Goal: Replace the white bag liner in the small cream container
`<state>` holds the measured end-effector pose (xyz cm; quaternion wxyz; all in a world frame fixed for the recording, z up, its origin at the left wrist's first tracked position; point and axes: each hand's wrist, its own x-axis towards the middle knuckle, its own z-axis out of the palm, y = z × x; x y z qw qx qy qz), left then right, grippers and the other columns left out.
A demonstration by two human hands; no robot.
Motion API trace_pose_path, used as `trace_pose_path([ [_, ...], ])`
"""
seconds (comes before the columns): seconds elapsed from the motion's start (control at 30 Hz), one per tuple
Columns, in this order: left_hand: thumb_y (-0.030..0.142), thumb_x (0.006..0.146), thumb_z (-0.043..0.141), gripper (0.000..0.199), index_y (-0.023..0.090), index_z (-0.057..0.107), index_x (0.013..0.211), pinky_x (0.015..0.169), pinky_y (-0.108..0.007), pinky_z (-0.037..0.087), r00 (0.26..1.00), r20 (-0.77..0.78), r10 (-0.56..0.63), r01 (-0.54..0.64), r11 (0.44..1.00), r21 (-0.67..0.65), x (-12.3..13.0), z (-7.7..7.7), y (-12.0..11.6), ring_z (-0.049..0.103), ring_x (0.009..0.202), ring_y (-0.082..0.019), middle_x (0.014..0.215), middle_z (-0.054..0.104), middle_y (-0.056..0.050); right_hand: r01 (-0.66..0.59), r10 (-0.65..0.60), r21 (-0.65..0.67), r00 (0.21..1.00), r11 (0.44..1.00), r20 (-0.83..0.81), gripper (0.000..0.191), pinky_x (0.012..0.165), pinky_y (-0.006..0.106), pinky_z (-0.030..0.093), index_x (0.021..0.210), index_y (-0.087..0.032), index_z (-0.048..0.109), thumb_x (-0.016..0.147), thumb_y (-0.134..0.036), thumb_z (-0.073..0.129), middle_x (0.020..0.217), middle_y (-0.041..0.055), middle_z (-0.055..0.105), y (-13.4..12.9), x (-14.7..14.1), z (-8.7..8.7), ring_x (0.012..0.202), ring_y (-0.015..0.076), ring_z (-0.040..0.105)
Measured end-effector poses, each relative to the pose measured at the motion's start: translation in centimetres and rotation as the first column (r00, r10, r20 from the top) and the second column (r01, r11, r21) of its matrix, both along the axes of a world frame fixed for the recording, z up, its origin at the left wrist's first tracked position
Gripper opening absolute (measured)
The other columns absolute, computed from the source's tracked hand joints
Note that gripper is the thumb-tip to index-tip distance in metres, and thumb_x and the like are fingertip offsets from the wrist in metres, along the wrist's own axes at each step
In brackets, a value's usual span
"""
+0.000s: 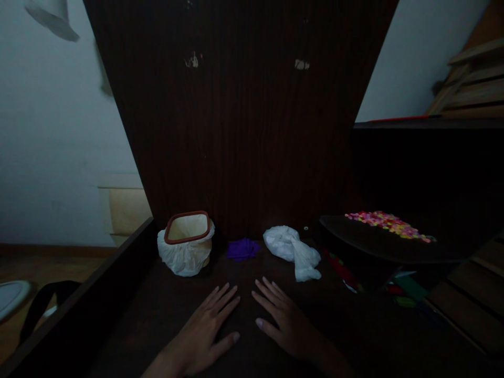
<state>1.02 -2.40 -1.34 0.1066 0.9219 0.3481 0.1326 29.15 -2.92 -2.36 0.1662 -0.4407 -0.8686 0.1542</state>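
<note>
My left hand (208, 328) lies palm down on the dark wooden surface (244, 362), fingers spread and holding nothing. Across from it, my right hand (283, 320) rests flat in the same way, thumb out to the side. Beyond the left hand stands a small bin (187, 241) with a brown rim, lined with a white plastic bag that folds over its outside. A folded purple cloth or bag (242, 249) lies at the back between the hands. Past the right hand sits a knotted white plastic bag (289, 244), its contents hidden. Neither hand touches these things.
A tall dark panel (252, 131) rises behind. At right, a dark corner shelf (354, 239) bears a pile of small colourful pieces (389, 223); red and green items (409, 289) lie below it. A raised dark edge (94, 278) runs along the left.
</note>
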Motion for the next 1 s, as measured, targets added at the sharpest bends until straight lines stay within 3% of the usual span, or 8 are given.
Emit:
trace_pose_path([
  [0.33,0.048,0.101,0.052,0.071,0.033,0.017,0.161,0.119,-0.060,0.035,1.000,0.015,0.005,-0.006,1.000,0.011,0.01,-0.05,0.24,0.031,0.151,-0.034,0.165,0.030,-0.007,-0.013,0.013,-0.007,0.999,1.000,-0.034,0.056,0.121,0.060,0.029,0.153,-0.024,0.043,0.100,-0.037,0.055,0.162,0.0099,0.032,0.17,0.14,-0.03,0.152,0.0332,0.028],
  [0.7,0.052,0.102,0.050,0.068,0.032,0.021,0.160,0.119,-0.061,0.035,0.999,-0.025,0.032,-0.033,0.998,-0.048,0.00,0.19,0.27,0.029,0.152,-0.034,0.165,0.029,-0.006,0.004,-0.004,-0.067,1.000,0.998,-0.001,0.057,0.122,0.061,0.025,0.154,-0.023,0.043,0.100,-0.040,0.053,0.164,0.0089,0.029,0.25,-0.07,0.37,0.153,0.0330,0.024],
  [1.0,0.050,0.102,0.050,0.066,0.031,0.024,0.160,0.120,-0.060,0.034,1.000,-0.006,0.013,-0.013,0.999,-0.036,0.07,0.50,0.21,0.029,0.152,-0.033,0.165,0.030,-0.007,0.001,-0.001,0.024,1.000,1.000,-0.005,0.056,0.123,0.059,0.027,0.153,-0.022,0.044,0.101,-0.037,0.052,0.164,0.0085,0.031,0.15,-0.15,-0.34,0.153,0.0320,0.026],
])
